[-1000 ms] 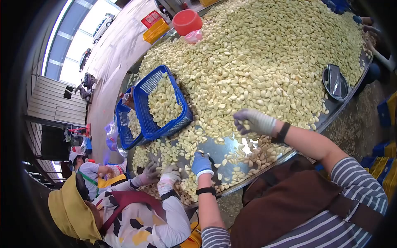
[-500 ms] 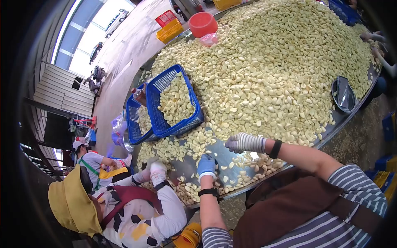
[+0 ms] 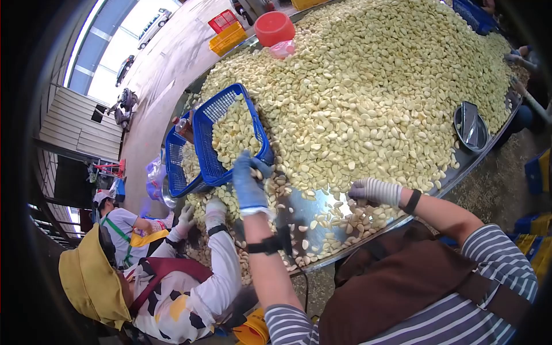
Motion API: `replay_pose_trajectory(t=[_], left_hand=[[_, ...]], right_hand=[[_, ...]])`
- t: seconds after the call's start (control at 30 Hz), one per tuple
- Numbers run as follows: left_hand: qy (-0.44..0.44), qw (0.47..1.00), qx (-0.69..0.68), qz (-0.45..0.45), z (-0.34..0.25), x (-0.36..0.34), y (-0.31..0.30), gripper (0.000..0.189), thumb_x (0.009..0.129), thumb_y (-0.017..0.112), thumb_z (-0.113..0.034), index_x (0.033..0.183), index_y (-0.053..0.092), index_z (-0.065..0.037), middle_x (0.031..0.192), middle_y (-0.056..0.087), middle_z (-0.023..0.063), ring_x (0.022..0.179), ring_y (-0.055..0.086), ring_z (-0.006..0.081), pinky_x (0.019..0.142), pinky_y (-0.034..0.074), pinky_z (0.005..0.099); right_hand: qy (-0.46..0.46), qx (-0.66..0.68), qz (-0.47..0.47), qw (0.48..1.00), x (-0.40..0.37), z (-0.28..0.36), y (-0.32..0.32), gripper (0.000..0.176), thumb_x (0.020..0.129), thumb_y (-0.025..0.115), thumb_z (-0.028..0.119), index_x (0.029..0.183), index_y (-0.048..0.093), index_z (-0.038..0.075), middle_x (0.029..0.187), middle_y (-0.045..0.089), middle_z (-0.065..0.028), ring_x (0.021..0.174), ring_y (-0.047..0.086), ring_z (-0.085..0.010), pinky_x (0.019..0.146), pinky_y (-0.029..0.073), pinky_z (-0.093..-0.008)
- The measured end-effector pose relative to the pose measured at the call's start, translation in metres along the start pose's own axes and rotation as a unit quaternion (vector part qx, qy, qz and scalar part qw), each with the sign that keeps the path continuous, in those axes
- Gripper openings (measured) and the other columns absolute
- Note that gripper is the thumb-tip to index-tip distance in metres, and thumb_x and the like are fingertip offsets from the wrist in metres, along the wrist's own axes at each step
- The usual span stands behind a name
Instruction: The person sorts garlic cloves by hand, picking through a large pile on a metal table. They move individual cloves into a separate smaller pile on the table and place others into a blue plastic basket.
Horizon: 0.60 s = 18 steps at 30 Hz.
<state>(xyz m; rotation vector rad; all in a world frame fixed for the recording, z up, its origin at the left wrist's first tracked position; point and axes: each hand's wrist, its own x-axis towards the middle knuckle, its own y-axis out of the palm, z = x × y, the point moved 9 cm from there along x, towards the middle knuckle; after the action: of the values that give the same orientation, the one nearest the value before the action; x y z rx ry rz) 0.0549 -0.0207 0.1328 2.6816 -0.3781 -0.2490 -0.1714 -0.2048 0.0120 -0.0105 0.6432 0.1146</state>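
My left hand (image 3: pixel 251 181), in a blue glove, is raised at the near corner of the upper blue basket (image 3: pixel 265 155). Its fingers point up and its thumb stands apart; motion softens its outline. Pale cloves that look like peeled garlic (image 3: pixel 236 129) lie in that basket. My right hand (image 3: pixel 376 191), in a striped grey-white glove, is low at the near edge of the large clove heap (image 3: pixel 368 103). Its fingers curl downward and together; whatever they hold is hidden. Loose, browner cloves (image 3: pixel 339 224) are scattered on the metal table (image 3: pixel 318 234) just below it.
A second blue basket (image 3: pixel 174 172) sits beside the first. At my left a co-worker in a yellow hat (image 3: pixel 92 276) has gloved hands (image 3: pixel 215 213) at the cloves. A round metal-rimmed dish (image 3: pixel 471 126) is at the right edge, a red tub (image 3: pixel 274 29) at the far side.
My left hand has risen from the tabletop, up and left to the basket corner. My right hand has shifted right and slightly up. The co-worker's hands have separated.
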Motion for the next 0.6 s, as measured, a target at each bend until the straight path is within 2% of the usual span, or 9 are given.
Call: replay_pose_trajectory(t=[0.07, 0.1, 0.13, 0.2, 0.23, 0.3, 0.37, 0.5, 0.6], left_hand=[[0.270, 0.912, 0.299, -0.073, -0.081, 0.020, -0.022, 0.029, 0.093, 0.058, -0.020, 0.114, 0.058, -0.002, 0.089, 0.059, 0.0064, 0.082, 0.057, 0.0123, 0.074, 0.049, 0.0263], [0.391, 0.777, 0.487, -0.077, -0.103, 0.016, -0.013, 0.031, 0.094, 0.057, -0.017, 0.120, 0.055, -0.001, 0.098, 0.060, 0.0073, 0.088, 0.056, 0.0111, 0.077, 0.048, 0.0247], [0.390, 0.777, 0.488, -0.077, -0.104, 0.007, -0.012, 0.031, 0.094, 0.057, -0.017, 0.120, 0.055, -0.001, 0.098, 0.060, 0.0073, 0.088, 0.056, 0.0111, 0.077, 0.048, 0.0247], [0.240, 0.871, 0.429, -0.017, -0.083, -0.018, -0.021, 0.024, 0.093, 0.056, -0.009, 0.115, 0.057, 0.002, 0.101, 0.063, 0.0075, 0.083, 0.058, 0.0122, 0.073, 0.049, 0.0245], [0.061, 0.931, 0.359, 0.021, -0.039, -0.025, -0.045, 0.017, 0.092, 0.056, -0.008, 0.106, 0.061, 0.000, 0.095, 0.067, 0.0046, 0.079, 0.061, 0.0126, 0.068, 0.049, 0.0258], [0.023, 0.721, 0.692, 0.028, 0.003, -0.069, -0.061, 0.017, 0.085, 0.061, -0.023, 0.092, 0.067, -0.009, 0.082, 0.069, 0.0117, 0.076, 0.066, 0.0272, 0.068, 0.049, 0.0362], [-0.133, 0.588, 0.796, 0.048, 0.056, -0.112, -0.097, 0.029, 0.077, 0.067, -0.030, 0.096, 0.067, -0.010, 0.092, 0.068, 0.0163, 0.084, 0.065, 0.0332, 0.077, 0.051, 0.0384], [-0.107, 0.521, 0.846, 0.038, 0.113, -0.160, -0.136, 0.035, 0.076, 0.065, -0.025, 0.107, 0.064, -0.009, 0.094, 0.068, 0.0153, 0.090, 0.066, 0.0311, 0.080, 0.051, 0.0414], [-0.130, 0.599, 0.789, 0.034, 0.132, -0.160, -0.154, 0.029, 0.078, 0.058, -0.021, 0.103, 0.062, -0.006, 0.095, 0.064, 0.0206, 0.087, 0.063, 0.0374, 0.077, 0.049, 0.0442]], right_hand=[[0.024, -0.067, 0.019, 0.997, -0.015, -0.035, -0.009, 0.038, 0.091, 0.053, 0.042, 0.091, 0.063, 0.005, 0.070, 0.060, -0.0037, 0.057, 0.055, -0.0159, 0.055, 0.046, -0.0313], [-0.043, -0.209, 0.003, 0.977, -0.017, -0.048, -0.015, 0.041, 0.092, 0.052, 0.044, 0.092, 0.064, 0.005, 0.074, 0.062, -0.0081, 0.062, 0.059, -0.0223, 0.060, 0.048, -0.0353], [-0.110, -0.344, -0.014, 0.933, -0.018, -0.048, -0.015, 0.043, 0.092, 0.050, 0.045, 0.094, 0.065, 0.005, 0.077, 0.065, -0.0125, 0.067, 0.063, -0.0286, 0.065, 0.050, -0.0393], [-0.076, -0.406, 0.020, 0.911, -0.035, -0.049, -0.008, 0.046, 0.092, 0.048, 0.048, 0.095, 0.066, 0.005, 0.080, 0.065, -0.0153, 0.074, 0.063, -0.0323, 0.069, 0.050, -0.0417], [-0.044, -0.467, 0.054, 0.881, -0.047, -0.051, -0.002, 0.049, 0.092, 0.047, 0.050, 0.096, 0.066, 0.005, 0.083, 0.066, -0.0180, 0.080, 0.064, -0.0360, 0.074, 0.050, -0.0441], [-0.041, -0.447, 0.057, 0.892, -0.060, -0.036, -0.002, 0.052, 0.091, 0.045, 0.052, 0.092, 0.067, 0.005, 0.083, 0.066, -0.0182, 0.080, 0.064, -0.0359, 0.074, 0.050, -0.0441], [-0.053, -0.502, 0.140, 0.852, -0.069, -0.034, 0.004, 0.050, 0.091, 0.045, 0.051, 0.090, 0.068, 0.006, 0.081, 0.066, -0.0179, 0.077, 0.064, -0.0359, 0.072, 0.050, -0.0436], [-0.046, -0.597, 0.081, 0.797, -0.066, -0.044, -0.005, 0.039, 0.085, 0.051, 0.042, 0.079, 0.070, 0.008, 0.072, 0.065, -0.0159, 0.069, 0.064, -0.0363, 0.063, 0.050, -0.0464], [-0.047, -0.602, 0.080, 0.793, -0.061, -0.043, -0.002, 0.036, 0.083, 0.051, 0.036, 0.076, 0.070, 0.006, 0.071, 0.065, -0.0162, 0.067, 0.064, -0.0365, 0.061, 0.050, -0.0475]])
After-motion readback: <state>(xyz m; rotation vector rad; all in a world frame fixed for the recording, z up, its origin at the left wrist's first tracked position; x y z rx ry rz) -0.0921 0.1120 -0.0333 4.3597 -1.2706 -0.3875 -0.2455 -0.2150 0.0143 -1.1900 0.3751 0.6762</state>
